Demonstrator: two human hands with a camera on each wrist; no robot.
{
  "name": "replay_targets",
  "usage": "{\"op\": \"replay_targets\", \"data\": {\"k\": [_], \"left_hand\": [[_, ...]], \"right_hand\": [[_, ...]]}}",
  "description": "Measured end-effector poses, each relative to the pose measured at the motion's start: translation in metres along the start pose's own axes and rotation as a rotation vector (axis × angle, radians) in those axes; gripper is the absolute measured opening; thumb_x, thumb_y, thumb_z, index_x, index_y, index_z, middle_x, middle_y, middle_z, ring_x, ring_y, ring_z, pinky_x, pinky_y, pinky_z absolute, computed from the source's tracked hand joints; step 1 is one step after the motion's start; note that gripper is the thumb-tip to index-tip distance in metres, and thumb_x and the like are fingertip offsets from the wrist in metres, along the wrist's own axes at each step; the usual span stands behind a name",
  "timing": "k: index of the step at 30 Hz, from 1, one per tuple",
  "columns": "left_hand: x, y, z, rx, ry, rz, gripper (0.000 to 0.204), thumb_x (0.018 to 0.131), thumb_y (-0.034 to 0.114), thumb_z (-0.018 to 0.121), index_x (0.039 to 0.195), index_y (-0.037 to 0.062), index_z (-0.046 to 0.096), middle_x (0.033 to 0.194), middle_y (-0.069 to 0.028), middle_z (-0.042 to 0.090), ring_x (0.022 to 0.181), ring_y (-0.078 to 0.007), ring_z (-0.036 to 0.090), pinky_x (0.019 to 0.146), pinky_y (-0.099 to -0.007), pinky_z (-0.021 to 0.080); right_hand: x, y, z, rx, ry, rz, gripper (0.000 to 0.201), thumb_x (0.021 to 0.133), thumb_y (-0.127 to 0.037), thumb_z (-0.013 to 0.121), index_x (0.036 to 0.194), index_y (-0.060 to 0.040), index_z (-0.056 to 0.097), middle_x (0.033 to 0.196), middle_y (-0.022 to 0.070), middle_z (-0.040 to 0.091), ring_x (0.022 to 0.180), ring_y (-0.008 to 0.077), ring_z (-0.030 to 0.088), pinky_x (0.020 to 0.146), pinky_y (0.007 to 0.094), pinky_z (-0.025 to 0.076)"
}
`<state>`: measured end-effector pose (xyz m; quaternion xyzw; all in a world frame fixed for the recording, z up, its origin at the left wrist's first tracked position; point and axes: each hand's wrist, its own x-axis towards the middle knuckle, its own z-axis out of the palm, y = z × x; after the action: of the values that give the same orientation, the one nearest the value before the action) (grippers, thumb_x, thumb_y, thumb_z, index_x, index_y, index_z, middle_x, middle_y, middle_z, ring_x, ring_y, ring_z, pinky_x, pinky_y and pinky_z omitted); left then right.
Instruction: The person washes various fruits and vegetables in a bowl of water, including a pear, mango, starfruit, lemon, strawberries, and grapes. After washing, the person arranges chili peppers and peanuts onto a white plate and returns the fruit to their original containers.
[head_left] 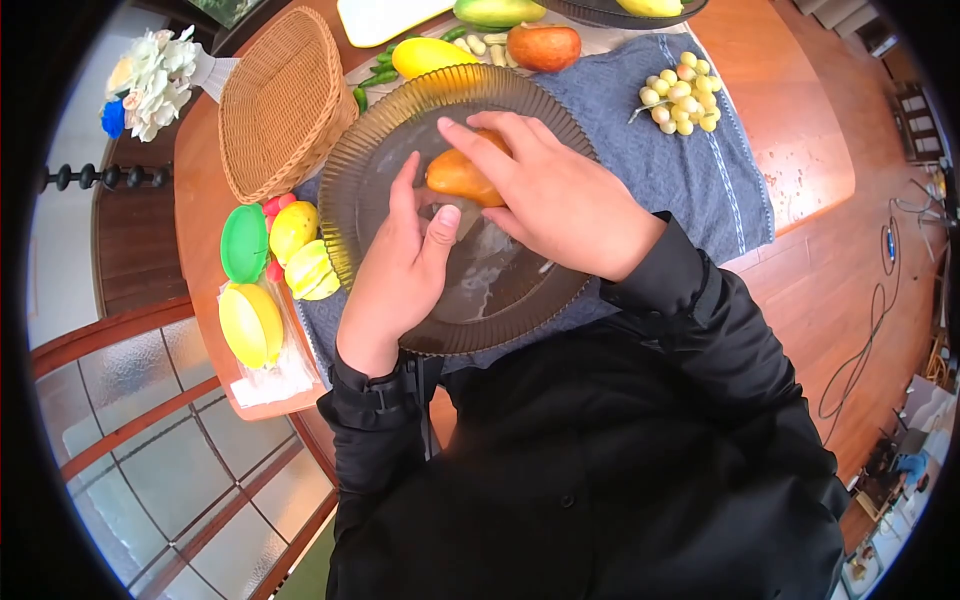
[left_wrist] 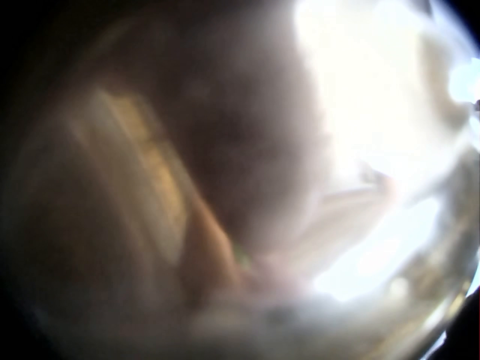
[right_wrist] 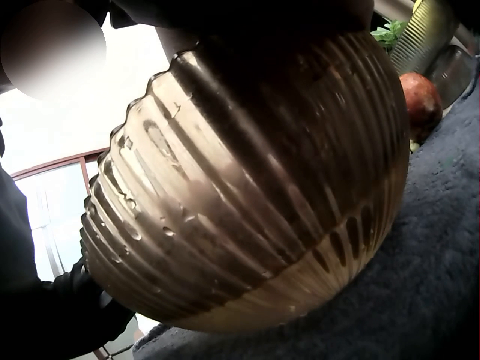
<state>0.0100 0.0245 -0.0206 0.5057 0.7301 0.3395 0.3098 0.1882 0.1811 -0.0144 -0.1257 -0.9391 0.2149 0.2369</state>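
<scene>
A large ribbed amber glass bowl [head_left: 338, 200] stands on a blue-grey towel [head_left: 610, 110], with water inside. Over it, my right hand [head_left: 565, 195] holds an orange-yellow mango [head_left: 458, 176], its fingers across the top and the thumb low on the near side. My left hand [head_left: 398, 265] is beside the fruit on the left, fingers extended and thumb apart, fingertips close to it. The right wrist view shows the bowl's ribbed outer wall [right_wrist: 240, 195] with drops on it, and hides the hand. In the left wrist view everything is blurred.
Left of the bowl lie a green lid-like piece [head_left: 245, 245], a yellow mango [head_left: 294, 232], a starfruit [head_left: 312, 271] and a larger yellow fruit [head_left: 251, 325]. A wicker basket [head_left: 280, 105] stands behind. Grapes [head_left: 683, 95] rest on the towel, a reddish-orange fruit [head_left: 544, 47] beyond the rim.
</scene>
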Motion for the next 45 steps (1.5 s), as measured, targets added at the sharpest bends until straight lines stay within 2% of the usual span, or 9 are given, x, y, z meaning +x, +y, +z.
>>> {"op": "replay_targets", "data": {"k": [4, 10, 16, 32, 34, 36, 38, 42, 45], "left_hand": [[-0.001, -0.002, 0.001, 0.008, 0.004, 0.006, 0.065, 0.122, 0.035, 0.045, 0.174, 0.0023, 0.023, 0.127, -0.0169, 0.064, 0.098, -0.0222, 0.070, 0.094, -0.0349, 0.055], [-0.002, 0.003, -0.001, -0.002, 0.014, 0.022, 0.064, 0.122, 0.038, 0.041, 0.174, 0.0042, 0.024, 0.132, -0.0160, 0.065, 0.100, -0.0213, 0.070, 0.091, -0.0338, 0.055], [-0.002, 0.009, -0.005, -0.139, 0.002, 0.015, 0.069, 0.121, 0.039, 0.045, 0.172, -0.0014, 0.022, 0.134, -0.0208, 0.067, 0.107, -0.0301, 0.072, 0.102, -0.0409, 0.054], [-0.023, 0.025, -0.025, -0.242, 0.154, 0.061, 0.054, 0.122, 0.028, 0.042, 0.170, 0.0045, 0.034, 0.132, -0.0124, 0.069, 0.102, -0.0160, 0.068, 0.092, -0.0310, 0.054], [-0.029, 0.026, -0.029, -0.240, 0.149, 0.047, 0.052, 0.121, 0.025, 0.044, 0.167, 0.0022, 0.038, 0.131, -0.0127, 0.070, 0.103, -0.0170, 0.067, 0.095, -0.0322, 0.054], [-0.035, 0.024, -0.027, -0.182, 0.171, 0.062, 0.048, 0.119, 0.020, 0.046, 0.163, 0.0004, 0.045, 0.128, -0.0130, 0.072, 0.103, -0.0182, 0.069, 0.096, -0.0334, 0.055], [-0.040, 0.020, -0.023, -0.171, 0.189, 0.045, 0.045, 0.117, 0.016, 0.047, 0.159, -0.0003, 0.050, 0.125, -0.0131, 0.074, 0.103, -0.0191, 0.070, 0.096, -0.0343, 0.056], [-0.044, 0.011, -0.016, -0.145, 0.261, 0.126, 0.035, 0.118, 0.015, 0.046, 0.145, -0.0008, 0.061, 0.112, -0.0111, 0.076, 0.096, -0.0174, 0.071, 0.091, -0.0327, 0.057], [-0.042, 0.009, -0.009, -0.225, 0.345, 0.060, 0.034, 0.121, 0.020, 0.043, 0.136, -0.0007, 0.065, 0.105, -0.0094, 0.076, 0.090, -0.0164, 0.070, 0.087, -0.0311, 0.056]], "right_hand": [[0.000, -0.002, -0.003, 0.015, -0.003, 0.024, 0.075, 0.087, -0.012, 0.084, 0.154, 0.0000, 0.051, 0.138, 0.0169, 0.059, 0.129, 0.0361, 0.062, 0.105, 0.0423, 0.058], [0.002, -0.003, -0.002, -0.015, 0.070, 0.037, 0.060, 0.084, -0.013, 0.085, 0.136, -0.0039, 0.058, 0.135, 0.0133, 0.060, 0.129, 0.0363, 0.059, 0.109, 0.0482, 0.051], [0.005, -0.003, -0.005, 0.116, 0.145, 0.010, 0.066, 0.085, -0.010, 0.085, 0.142, -0.0022, 0.053, 0.143, 0.0181, 0.057, 0.134, 0.0437, 0.053, 0.116, 0.0505, 0.046], [-0.007, -0.012, -0.049, 0.207, 0.265, 0.055, 0.079, 0.087, -0.025, 0.093, 0.151, -0.0031, 0.052, 0.143, 0.0191, 0.066, 0.133, 0.0397, 0.064, 0.113, 0.0472, 0.049], [-0.004, 0.000, -0.060, 0.294, 0.300, 0.205, 0.077, 0.089, -0.025, 0.092, 0.151, -0.0029, 0.051, 0.144, 0.0210, 0.065, 0.134, 0.0409, 0.063, 0.113, 0.0455, 0.050], [0.003, 0.015, -0.067, 0.278, 0.418, 0.131, 0.074, 0.093, -0.028, 0.089, 0.149, 0.0000, 0.050, 0.135, 0.0261, 0.067, 0.122, 0.0460, 0.068, 0.104, 0.0481, 0.056], [0.008, 0.020, -0.081, 0.368, 0.398, 0.252, 0.075, 0.094, -0.022, 0.090, 0.152, -0.0026, 0.047, 0.143, 0.0194, 0.063, 0.133, 0.0324, 0.065, 0.114, 0.0411, 0.051], [0.026, 0.038, -0.099, 0.373, 0.429, 0.274, 0.073, 0.097, -0.021, 0.088, 0.152, -0.0022, 0.045, 0.140, 0.0197, 0.063, 0.132, 0.0327, 0.065, 0.113, 0.0407, 0.052], [0.051, 0.071, -0.099, 0.324, 0.455, 0.214, 0.068, 0.097, -0.026, 0.085, 0.144, 0.0008, 0.044, 0.129, 0.0284, 0.066, 0.120, 0.0417, 0.069, 0.102, 0.0444, 0.056]]}}
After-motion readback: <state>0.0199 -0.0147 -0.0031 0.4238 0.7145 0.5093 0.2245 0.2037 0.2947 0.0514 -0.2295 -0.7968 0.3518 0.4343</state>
